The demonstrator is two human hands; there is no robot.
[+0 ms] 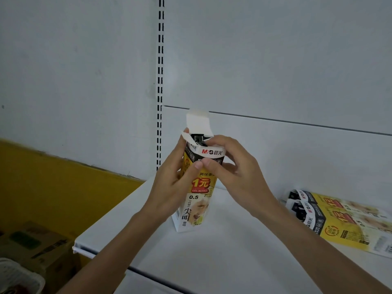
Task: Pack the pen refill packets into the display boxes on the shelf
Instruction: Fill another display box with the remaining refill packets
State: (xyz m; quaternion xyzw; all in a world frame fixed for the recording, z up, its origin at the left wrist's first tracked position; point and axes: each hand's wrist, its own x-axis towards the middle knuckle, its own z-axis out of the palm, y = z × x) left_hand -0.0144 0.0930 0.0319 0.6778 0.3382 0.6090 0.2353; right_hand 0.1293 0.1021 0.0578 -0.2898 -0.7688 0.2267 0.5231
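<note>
A tall yellow, white and black pen refill box (196, 204) stands upright on the white shelf (212, 257). Its top flap (198, 124) is folded up and open, with dark contents showing inside. My left hand (171, 187) wraps the box's left side, thumb across the front. My right hand (231, 166) grips the upper right of the box, fingers at the open top. Two more boxes of the same print (347, 221) lie flat on the shelf at the right, side by side.
A white back panel with a slotted black upright (160, 81) rises behind the shelf. A yellow wall band (53, 183) runs at the left. Below left sit cardboard cartons (40, 245) and a white basket (19, 276).
</note>
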